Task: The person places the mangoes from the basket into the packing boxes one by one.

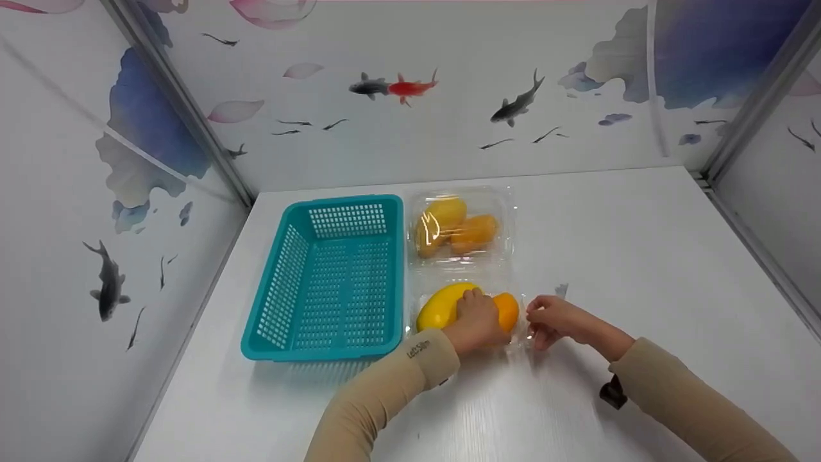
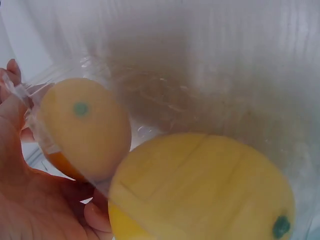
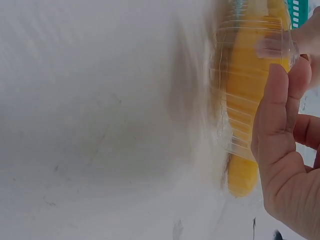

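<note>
In the near clear plastic clamshell box [image 3: 237,142] lie a large yellow mango [image 1: 439,309] and a smaller orange mango [image 1: 508,311]. My left hand [image 1: 478,324] reaches over the box from the front. Its fingers curl down between the two fruits and grip the orange one, as the left wrist view shows from close by. With thumb and fingers my right hand [image 1: 557,319] pinches the right edge of the box. Clear film-like plastic overlaps both fruits in the left wrist view.
A teal slotted basket [image 1: 321,355] stands at the left with nothing inside. Behind the near box sits another clear box [image 1: 510,224], its lid over a yellow mango [image 1: 449,212] and an orange fruit [image 1: 476,232]. White panels with painted fish enclose the white table.
</note>
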Demonstrator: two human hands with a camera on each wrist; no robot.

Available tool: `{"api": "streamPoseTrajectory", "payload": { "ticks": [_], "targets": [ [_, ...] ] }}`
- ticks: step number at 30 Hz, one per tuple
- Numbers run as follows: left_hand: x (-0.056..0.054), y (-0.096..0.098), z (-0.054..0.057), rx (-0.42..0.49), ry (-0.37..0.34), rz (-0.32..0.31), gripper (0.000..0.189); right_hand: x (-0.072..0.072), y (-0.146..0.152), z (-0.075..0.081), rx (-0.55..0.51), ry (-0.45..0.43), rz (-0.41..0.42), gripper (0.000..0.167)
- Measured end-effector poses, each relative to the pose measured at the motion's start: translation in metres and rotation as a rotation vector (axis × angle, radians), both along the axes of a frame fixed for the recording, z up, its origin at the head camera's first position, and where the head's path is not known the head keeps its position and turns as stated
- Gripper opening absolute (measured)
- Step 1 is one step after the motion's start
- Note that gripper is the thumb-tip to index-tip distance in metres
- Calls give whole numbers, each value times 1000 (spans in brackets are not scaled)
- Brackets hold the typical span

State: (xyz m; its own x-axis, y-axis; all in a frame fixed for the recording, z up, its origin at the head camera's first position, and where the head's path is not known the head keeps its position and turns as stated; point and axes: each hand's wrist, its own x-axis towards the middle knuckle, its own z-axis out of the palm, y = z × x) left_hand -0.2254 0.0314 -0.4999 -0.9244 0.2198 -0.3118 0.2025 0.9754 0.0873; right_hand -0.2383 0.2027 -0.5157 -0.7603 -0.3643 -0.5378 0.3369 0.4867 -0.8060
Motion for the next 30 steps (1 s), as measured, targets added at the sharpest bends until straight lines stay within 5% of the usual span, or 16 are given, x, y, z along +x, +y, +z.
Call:
{"api": "streamPoseTrajectory", "payload": {
  "ticks": [8,21,26,30],
  "targets": [
    [0,-1,-6,-69,39,-56,56,1,1,1,0,15,13,23],
    [6,-10,-7,94,53,-30,73,1,3,-1,-10,24,17,24],
    [7,-15,0,142,83,18,73,2,5,1,-19,20,27,25],
    [8,-22,5,219,139,115,70,3,8,1,-25,21,31,25]
  ]
}}
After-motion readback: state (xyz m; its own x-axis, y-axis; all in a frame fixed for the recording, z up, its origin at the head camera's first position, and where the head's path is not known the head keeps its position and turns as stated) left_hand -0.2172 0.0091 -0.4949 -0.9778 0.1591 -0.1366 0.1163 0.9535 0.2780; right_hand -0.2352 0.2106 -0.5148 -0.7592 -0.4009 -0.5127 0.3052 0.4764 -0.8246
